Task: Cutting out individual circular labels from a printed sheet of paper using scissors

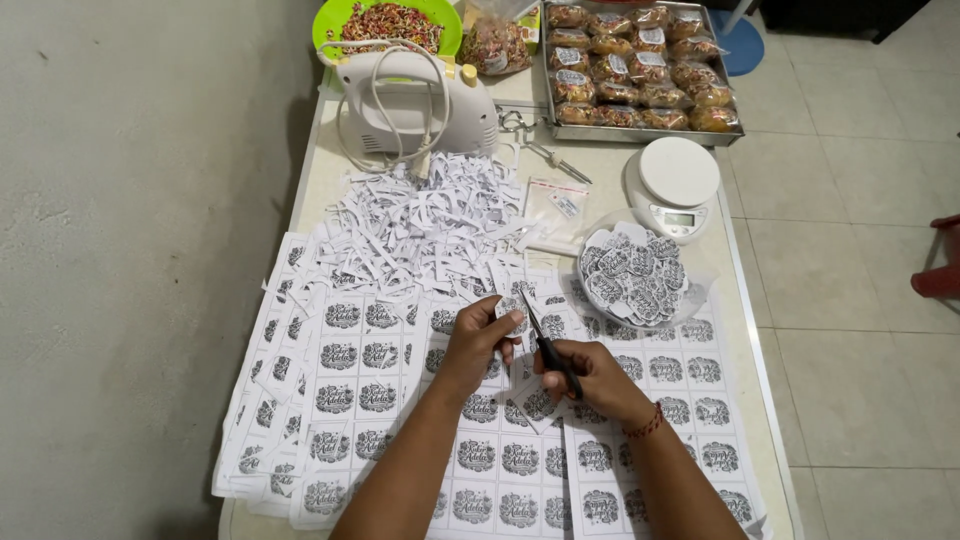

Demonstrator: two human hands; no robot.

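The left hand (478, 340) pinches a small round printed paper label (510, 309); the right hand (590, 375) grips black-handled scissors (548, 348) cutting it.

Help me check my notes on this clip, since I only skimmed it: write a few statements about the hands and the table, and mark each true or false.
1. The right hand holds scissors. True.
2. The left hand pinches a small paper label by the blades. True.
3. The cut labels are piled in the green bowl. False: that bowl holds coloured sprinkles; the cut labels lie heaped on a clear plate right of the hands.
4. The white kitchen scale carries a bag. False: nothing rests on its platform.
5. A metal tray of wrapped pastries stands at the far edge. True.
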